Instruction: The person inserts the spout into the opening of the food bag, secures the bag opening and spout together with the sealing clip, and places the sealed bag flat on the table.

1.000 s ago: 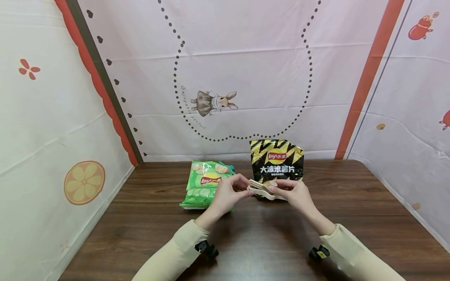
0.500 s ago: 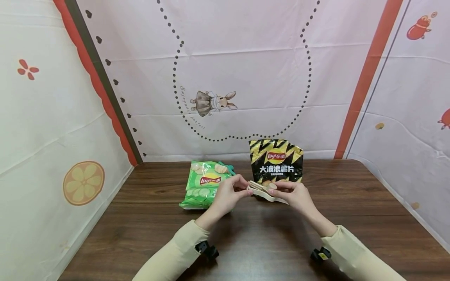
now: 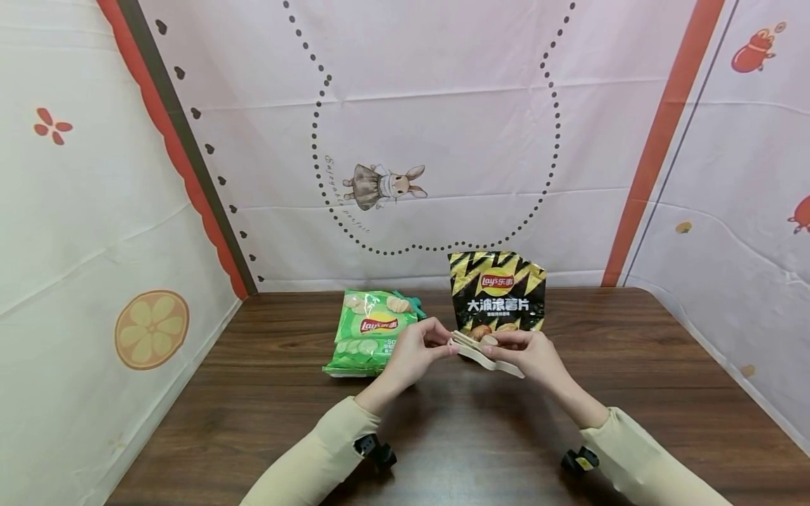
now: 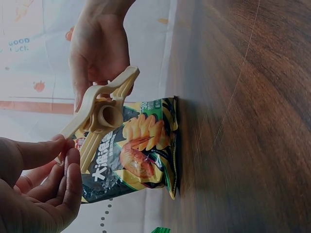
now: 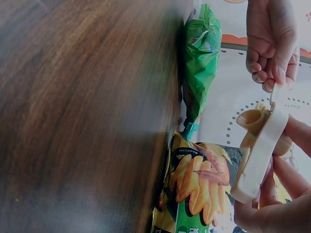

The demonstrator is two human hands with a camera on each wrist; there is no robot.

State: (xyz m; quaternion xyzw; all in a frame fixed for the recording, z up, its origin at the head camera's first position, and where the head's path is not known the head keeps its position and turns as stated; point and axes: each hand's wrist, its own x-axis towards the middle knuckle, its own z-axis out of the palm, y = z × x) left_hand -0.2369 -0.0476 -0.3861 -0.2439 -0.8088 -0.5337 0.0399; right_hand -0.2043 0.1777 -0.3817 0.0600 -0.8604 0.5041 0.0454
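Both hands hold a cream plastic bag clip [image 3: 484,356] with a round spout [image 4: 110,116], raised in front of the black bag. My left hand [image 3: 411,351] pinches one end of the clip between thumb and fingers. In the right wrist view, my right hand [image 5: 286,182] grips the clip near the spout's cylindrical part, thumb and fingers on either side. The two bars of the clip stand apart in the left wrist view. Behind it, a black and yellow chip bag [image 3: 498,302] stands upright on the table. A green chip bag [image 3: 370,330] leans back beside my left hand.
At the green bag's upper right corner sits a teal clip [image 3: 414,304]. The brown wooden table [image 3: 481,450] extends around both arms. A patterned white cloth [image 3: 443,140] hangs behind and at the sides. Each wrist wears a small black camera [image 3: 375,450].
The clip's long front bar has tilted, its right end lower and nearer to me. My left hand has shifted slightly to the right, and both hands keep their hold.
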